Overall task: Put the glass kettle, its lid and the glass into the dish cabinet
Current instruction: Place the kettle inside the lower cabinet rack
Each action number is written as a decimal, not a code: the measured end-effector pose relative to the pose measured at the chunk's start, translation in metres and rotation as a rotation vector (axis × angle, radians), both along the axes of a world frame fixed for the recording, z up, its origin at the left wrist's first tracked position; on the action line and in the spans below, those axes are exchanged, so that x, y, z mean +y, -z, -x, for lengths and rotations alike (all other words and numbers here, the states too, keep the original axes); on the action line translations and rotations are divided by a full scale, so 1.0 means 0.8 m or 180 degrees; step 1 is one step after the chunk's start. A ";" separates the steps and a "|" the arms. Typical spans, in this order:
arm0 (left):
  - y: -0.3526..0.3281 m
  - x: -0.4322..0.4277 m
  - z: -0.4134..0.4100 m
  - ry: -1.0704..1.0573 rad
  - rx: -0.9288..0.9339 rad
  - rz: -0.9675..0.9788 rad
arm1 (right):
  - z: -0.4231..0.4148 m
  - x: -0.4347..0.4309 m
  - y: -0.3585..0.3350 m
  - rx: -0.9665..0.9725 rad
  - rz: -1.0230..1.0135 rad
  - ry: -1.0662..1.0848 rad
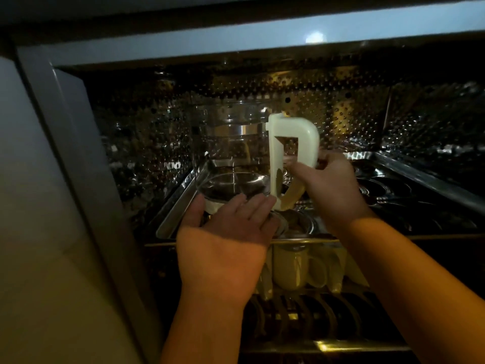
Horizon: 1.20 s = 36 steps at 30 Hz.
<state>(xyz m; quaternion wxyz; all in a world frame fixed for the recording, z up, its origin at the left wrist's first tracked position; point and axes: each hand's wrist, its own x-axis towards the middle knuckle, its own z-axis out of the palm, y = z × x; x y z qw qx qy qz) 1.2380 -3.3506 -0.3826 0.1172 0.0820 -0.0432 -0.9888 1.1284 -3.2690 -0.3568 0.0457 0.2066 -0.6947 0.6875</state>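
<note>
The glass kettle (231, 151) with a white plastic handle (294, 145) is tilted inside the dark dish cabinet, above the steel tray (173, 216) of the upper shelf. My right hand (333, 185) grips the lower part of the handle. My left hand (223, 237) lies under the kettle's glass base with the fingers straight, supporting it. No lid is on the kettle, and neither the lid nor the drinking glass can be made out in the dark.
The cabinet's dimpled metal walls (147, 143) close in at the back and sides. A white mug (294, 269) sits on the lower rack, above dark plate slots (301, 319). The cabinet frame (65, 158) stands at the left.
</note>
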 end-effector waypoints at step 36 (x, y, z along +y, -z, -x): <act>-0.134 0.141 -0.093 -0.1354 -0.2127 0.9193 | -0.160 0.161 -0.091 0.1854 -0.3292 0.0792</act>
